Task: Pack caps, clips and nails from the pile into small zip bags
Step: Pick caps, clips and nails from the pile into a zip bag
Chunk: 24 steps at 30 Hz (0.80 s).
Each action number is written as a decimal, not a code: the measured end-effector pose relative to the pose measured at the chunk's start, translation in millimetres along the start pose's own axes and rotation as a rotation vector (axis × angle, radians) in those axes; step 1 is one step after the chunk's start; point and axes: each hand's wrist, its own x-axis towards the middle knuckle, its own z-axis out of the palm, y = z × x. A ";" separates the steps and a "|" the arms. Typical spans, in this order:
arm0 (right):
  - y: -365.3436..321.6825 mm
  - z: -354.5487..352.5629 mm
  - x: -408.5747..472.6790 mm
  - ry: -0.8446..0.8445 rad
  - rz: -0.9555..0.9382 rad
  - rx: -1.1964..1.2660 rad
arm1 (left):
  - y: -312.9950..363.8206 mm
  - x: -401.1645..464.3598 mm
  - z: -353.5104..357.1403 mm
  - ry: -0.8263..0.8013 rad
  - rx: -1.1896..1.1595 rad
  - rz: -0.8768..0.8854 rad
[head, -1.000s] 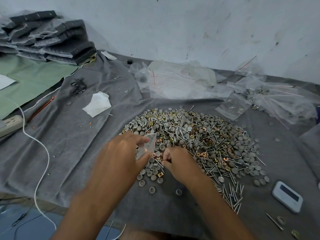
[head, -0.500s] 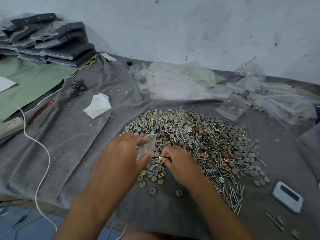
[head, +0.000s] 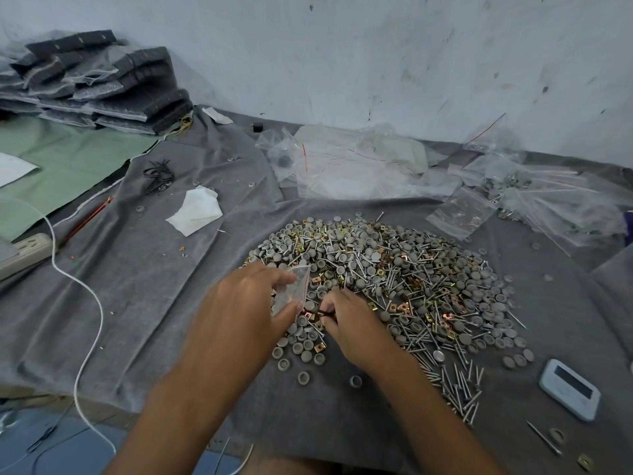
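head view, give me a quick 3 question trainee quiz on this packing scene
1. True or false: the left hand holds a small zip bag.
2. The right hand works at which edge of the pile? A near edge, B far edge, C right edge.
3. Fill in: the white device lies on the grey ____.

Key: 1 true. 2 A. 3 cloth.
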 end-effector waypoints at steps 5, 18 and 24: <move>4.6 -6.3 -2.2 0.050 0.027 0.180 | -0.1 -0.3 0.0 0.010 -0.002 0.001; -23.9 -69.3 -22.3 0.116 -0.039 0.623 | 5.7 0.6 4.6 0.019 -0.033 0.005; -65.7 -89.7 -30.2 0.234 -0.315 0.236 | 10.4 0.5 5.8 0.027 -0.027 0.007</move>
